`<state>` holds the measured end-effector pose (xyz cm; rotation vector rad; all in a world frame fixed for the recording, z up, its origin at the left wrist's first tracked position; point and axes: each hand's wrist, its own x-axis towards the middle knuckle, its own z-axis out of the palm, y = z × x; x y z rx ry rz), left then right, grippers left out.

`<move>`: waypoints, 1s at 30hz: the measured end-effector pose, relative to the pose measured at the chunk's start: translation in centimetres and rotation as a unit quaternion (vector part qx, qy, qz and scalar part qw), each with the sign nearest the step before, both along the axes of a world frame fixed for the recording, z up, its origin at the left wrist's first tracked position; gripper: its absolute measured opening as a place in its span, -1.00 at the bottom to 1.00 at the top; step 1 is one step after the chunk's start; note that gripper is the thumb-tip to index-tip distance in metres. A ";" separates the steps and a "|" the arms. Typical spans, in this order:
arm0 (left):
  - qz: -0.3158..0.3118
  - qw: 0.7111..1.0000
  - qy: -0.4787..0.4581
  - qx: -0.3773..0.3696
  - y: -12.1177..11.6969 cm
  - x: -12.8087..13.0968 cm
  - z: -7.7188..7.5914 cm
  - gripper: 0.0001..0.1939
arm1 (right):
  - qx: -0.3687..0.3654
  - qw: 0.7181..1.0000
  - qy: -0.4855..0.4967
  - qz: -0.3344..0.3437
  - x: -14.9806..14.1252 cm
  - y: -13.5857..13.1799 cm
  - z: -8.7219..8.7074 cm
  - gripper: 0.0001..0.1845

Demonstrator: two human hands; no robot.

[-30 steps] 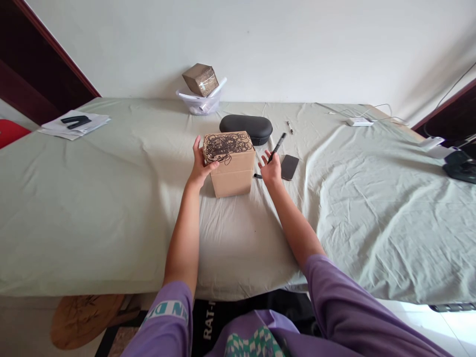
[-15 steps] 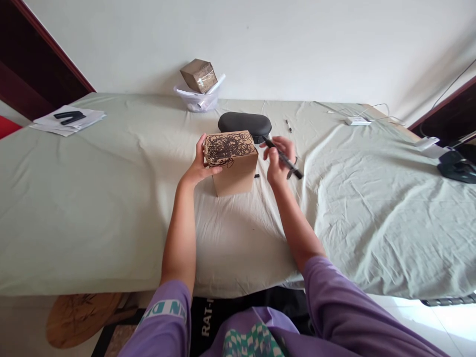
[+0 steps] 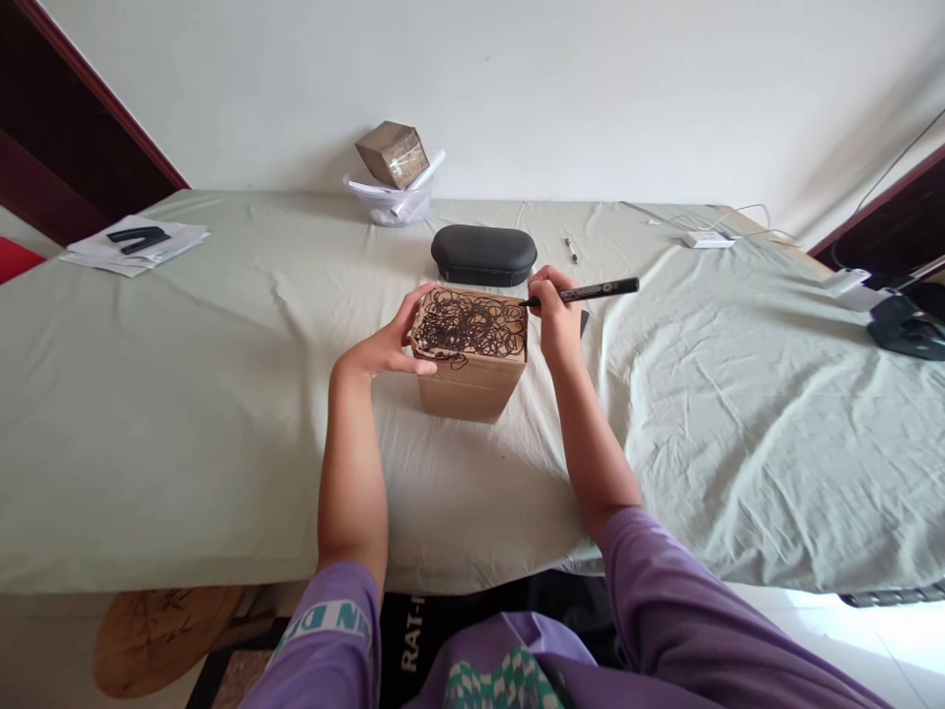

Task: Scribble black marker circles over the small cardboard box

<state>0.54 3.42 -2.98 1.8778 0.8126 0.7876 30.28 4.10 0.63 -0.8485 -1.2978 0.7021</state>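
A brown cardboard box point(image 3: 472, 389) stands on the cloth-covered table in front of me, its top face covered with dark looping scribbles. My left hand point(image 3: 391, 343) grips the box's left side, thumb on the near face and fingers toward the far edge. Pinched in my right hand point(image 3: 555, 305) is a black marker point(image 3: 598, 291), its tip at the right edge of the scribbled top. A small dark object point(image 3: 584, 323), partly hidden, shows beside my right wrist. Just behind the box lies a black oval zip case point(image 3: 483, 254).
A clear plastic bowl point(image 3: 395, 207) at the wall holds another cardboard box point(image 3: 393, 155) and white rolls. A black stapler point(image 3: 139, 237) rests on papers at the far left. A small pen-like piece point(image 3: 571, 250) lies right of the case. A white power strip point(image 3: 707, 239) with cables sits farther right.
The box has come slightly nearer to me, tilting its top more into view. My right hand has turned the marker, bringing its tip to the top's right edge.
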 end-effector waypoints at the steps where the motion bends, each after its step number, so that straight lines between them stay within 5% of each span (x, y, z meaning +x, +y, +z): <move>1: 0.001 1.000 0.005 -0.002 -0.2 0.2 0.2 0.47 | -0.004 1.000 -0.011 0.000 0.0 0.0 0.1 -0.73; 13: -0.006 1.000 0.006 -0.024 -0.5 0.4 0.7 0.48 | -0.012 0.998 -0.062 0.014 -0.8 0.7 0.1 -0.68; 19: -0.007 1.000 -0.008 -0.006 0.1 0.2 -0.1 0.48 | 0.044 0.994 -0.068 -0.070 -0.9 1.0 -0.6 -0.59; 23: 0.003 1.000 -0.007 0.011 0.4 -0.7 -0.8 0.47 | 0.056 0.990 -0.128 -0.027 -0.8 1.4 -0.9 -0.71; 27: 0.047 0.998 -0.042 0.009 0.9 -0.8 -1.5 0.44 | 0.063 0.989 -0.130 0.029 -0.2 1.4 -0.6 -0.89; 30: 0.138 0.988 -0.069 0.022 1.6 -0.5 -2.2 0.38 | 0.103 0.989 -0.102 0.038 -0.6 0.5 -0.5 -0.88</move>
